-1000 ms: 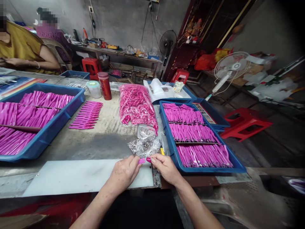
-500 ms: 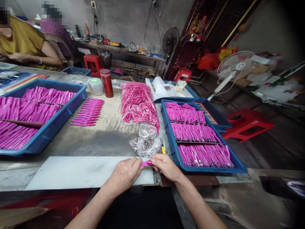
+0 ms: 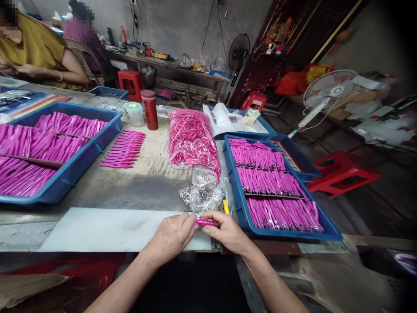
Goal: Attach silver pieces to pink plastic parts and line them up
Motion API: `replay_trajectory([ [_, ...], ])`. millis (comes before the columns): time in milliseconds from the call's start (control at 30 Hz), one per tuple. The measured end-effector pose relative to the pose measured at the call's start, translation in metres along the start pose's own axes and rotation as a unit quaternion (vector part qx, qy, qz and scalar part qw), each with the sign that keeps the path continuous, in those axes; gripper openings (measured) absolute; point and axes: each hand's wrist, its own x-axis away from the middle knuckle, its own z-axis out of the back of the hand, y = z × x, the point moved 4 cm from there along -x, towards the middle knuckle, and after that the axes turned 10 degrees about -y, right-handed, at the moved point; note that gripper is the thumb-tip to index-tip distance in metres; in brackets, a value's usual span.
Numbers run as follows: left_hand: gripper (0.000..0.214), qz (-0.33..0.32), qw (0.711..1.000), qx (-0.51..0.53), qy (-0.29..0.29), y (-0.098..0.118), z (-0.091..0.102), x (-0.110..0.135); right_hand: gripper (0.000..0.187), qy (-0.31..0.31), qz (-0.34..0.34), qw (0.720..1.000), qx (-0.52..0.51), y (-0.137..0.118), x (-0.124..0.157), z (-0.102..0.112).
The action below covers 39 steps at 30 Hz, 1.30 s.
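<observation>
Over the white board [image 3: 107,230] at the table's front edge, both my hands come together on a small glossy pink plastic piece [image 3: 205,222]. My left hand [image 3: 172,237] is closed round its left end, which the fingers hide. The thumb and fingers of my right hand [image 3: 226,230] close about the right end. Just beyond them lies a clear plastic bag of small metal parts [image 3: 205,196], beside a yellow-handled tool [image 3: 226,206]. Slim pink pieces with darker shiny tips [image 3: 125,148] lie in a row on the table.
Blue trays full of pink strips stand left [image 3: 65,182] and right [image 3: 243,217]. A big bag of pink parts [image 3: 193,137], a red tumbler [image 3: 150,111] and a lidded tub [image 3: 134,115] sit further back. A co-worker in a yellow top [image 3: 42,48] sits far left.
My right fingers have shifted and parted a little along the pink piece, so more of it shows. The whole view has moved slightly; the trays and bags stay in place.
</observation>
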Motion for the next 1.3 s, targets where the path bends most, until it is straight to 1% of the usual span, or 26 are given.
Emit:
replay_trajectory([
  [100,0.019,-0.001,1.0,0.018,-0.005,0.001,0.0,0.0,0.016,0.021,0.025,0.995,0.097,-0.005,0.003,0.001],
  [167,0.018,-0.005,1.0,0.023,-0.01,0.001,-0.001,0.001,0.014,0.028,0.041,0.99,0.131,-0.008,0.003,0.001],
  [333,0.017,-0.018,1.0,0.019,0.001,0.003,0.0,0.003,0.013,0.016,0.068,0.986,0.152,-0.013,0.003,-0.001],
  [600,0.016,-0.032,0.999,-0.006,0.002,0.006,0.001,0.002,0.014,0.013,0.077,0.982,0.173,-0.012,0.003,0.0],
  [800,0.017,-0.031,0.999,-0.027,-0.004,0.007,0.001,0.002,0.015,0.013,0.059,0.983,0.171,-0.01,0.005,-0.001],
  [1033,0.017,-0.017,0.999,-0.038,0.005,0.005,0.0,0.002,0.017,0.02,0.034,0.985,0.166,-0.004,0.003,-0.002],
  [1200,0.016,-0.001,0.998,-0.056,0.019,0.001,-0.001,0.002,0.027,0.039,0.009,0.983,0.177,0.004,0.005,0.007],
  [1300,0.018,0.007,0.998,-0.062,0.03,-0.002,-0.002,0.002,0.024,0.051,-0.004,0.983,0.178,0.004,0.005,0.016],
])
